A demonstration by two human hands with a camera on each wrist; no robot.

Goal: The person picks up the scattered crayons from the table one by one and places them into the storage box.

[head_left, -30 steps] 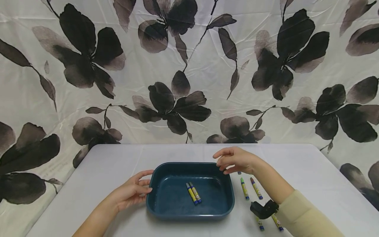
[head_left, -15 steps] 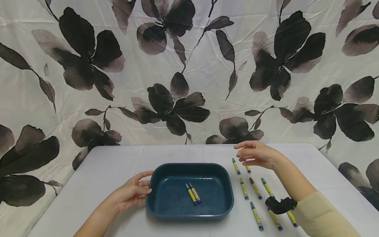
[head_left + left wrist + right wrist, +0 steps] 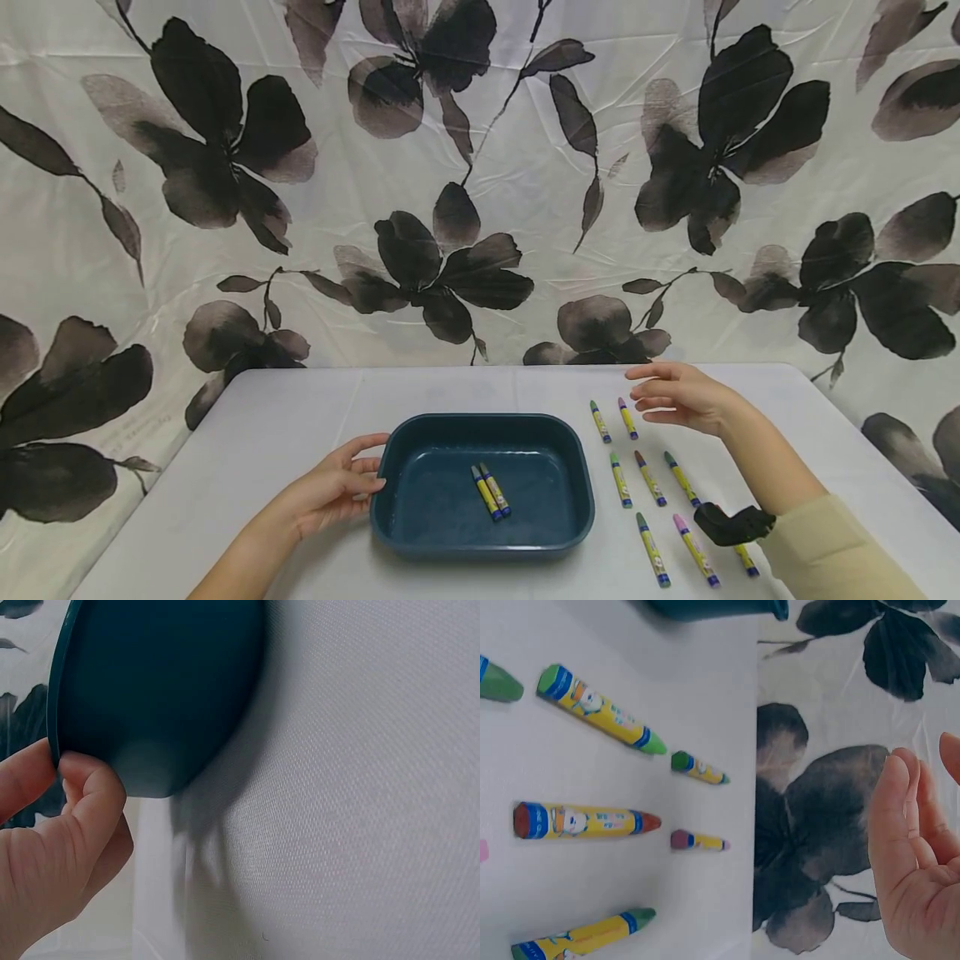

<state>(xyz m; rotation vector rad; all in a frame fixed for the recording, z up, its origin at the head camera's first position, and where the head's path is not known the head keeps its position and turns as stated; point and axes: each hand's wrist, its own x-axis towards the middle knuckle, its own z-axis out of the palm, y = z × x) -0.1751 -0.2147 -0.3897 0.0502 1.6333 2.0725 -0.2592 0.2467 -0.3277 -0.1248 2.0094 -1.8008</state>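
Note:
A dark teal plastic basin (image 3: 480,533) sits on the white table, with two yellow-wrapped crayons (image 3: 486,493) lying side by side on its floor. At its left end my left hand (image 3: 333,483) holds the rim; the left wrist view shows the thumb and a finger (image 3: 94,791) against the outer wall close under the rim. My right hand (image 3: 686,396) hovers over the far right of the table, fingers loosely bent with nothing in them. Nearest to it lie a pink crayon (image 3: 627,418) and a green crayon (image 3: 599,421).
Several more crayons lie in rows right of the basin, among them a brown one (image 3: 589,820), a light green one (image 3: 604,711) and a pink one (image 3: 696,550). A black wrist strap (image 3: 733,525) partly covers one. Behind the table hangs a flowered cloth (image 3: 480,167).
My right hand has moved right from above the basin's far right corner, uncovering crayons on the table. The left hand, the basin and the two crayons inside have stayed put.

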